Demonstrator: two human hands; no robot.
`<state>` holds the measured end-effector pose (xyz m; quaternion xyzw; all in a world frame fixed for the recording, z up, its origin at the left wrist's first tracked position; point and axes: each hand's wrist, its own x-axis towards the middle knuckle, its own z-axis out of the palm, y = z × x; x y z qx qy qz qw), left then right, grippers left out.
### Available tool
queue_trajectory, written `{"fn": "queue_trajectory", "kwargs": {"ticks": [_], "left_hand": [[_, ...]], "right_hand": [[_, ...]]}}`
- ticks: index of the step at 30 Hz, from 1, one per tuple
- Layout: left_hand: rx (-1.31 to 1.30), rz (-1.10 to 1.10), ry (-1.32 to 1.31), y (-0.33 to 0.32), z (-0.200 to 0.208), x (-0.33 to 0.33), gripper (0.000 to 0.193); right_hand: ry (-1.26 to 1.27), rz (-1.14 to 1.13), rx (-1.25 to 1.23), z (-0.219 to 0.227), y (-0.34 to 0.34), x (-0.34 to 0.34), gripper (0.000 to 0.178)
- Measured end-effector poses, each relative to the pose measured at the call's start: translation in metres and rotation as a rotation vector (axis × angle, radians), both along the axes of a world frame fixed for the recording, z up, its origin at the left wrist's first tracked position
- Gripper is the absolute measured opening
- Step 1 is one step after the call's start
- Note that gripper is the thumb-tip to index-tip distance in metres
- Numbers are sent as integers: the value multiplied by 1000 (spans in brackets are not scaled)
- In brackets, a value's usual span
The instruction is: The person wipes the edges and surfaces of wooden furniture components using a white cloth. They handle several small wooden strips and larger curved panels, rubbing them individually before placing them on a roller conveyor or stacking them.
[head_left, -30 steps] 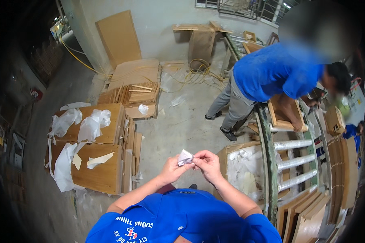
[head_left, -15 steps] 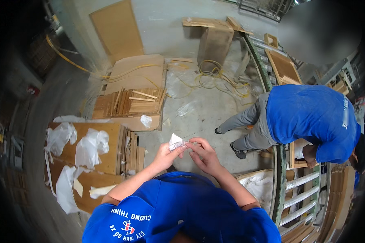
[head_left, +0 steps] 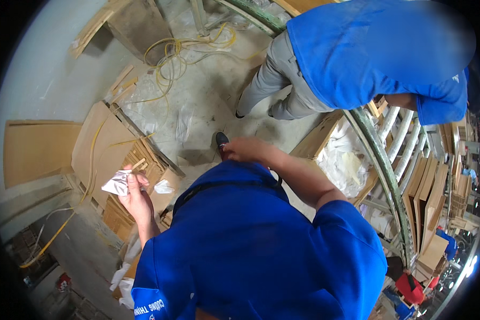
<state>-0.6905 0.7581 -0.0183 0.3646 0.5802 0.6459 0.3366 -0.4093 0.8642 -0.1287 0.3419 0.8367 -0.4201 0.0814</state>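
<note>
Out to the left, my left hand [head_left: 137, 201] is closed on a small white crumpled packet [head_left: 116, 183], pinched between thumb and fingers. The packet looks shiny and thin; what it contains, if anything, does not show. My right hand [head_left: 244, 150] is in front of my waist, above my dark shoe [head_left: 222, 140]. It is smeared by motion, and its fingers cannot be made out clearly.
A co-worker in a blue shirt [head_left: 336, 58] bends over a green-framed roller conveyor [head_left: 376, 144] at right. Beside it stands a crate with white wrapping [head_left: 342, 154]. Stacked wood strips [head_left: 117, 216] lie at left. A yellow hose [head_left: 170, 61] coils across the floor.
My hands have parted: the left moved out left with the white packet, the right drew back toward my waist. My view has turned rightward, and the co-worker appears nearer.
</note>
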Motion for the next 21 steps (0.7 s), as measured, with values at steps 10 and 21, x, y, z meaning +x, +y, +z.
{"fn": "queue_trajectory", "kwargs": {"ticks": [10, 21], "left_hand": [[184, 19, -253, 125, -22, -98, 24], [-1, 272, -342, 238, -52, -256, 11]], "right_hand": [[-27, 62, 80, 9, 170, -103, 32], [-475, -284, -12, -173, 241, -64, 37]]}}
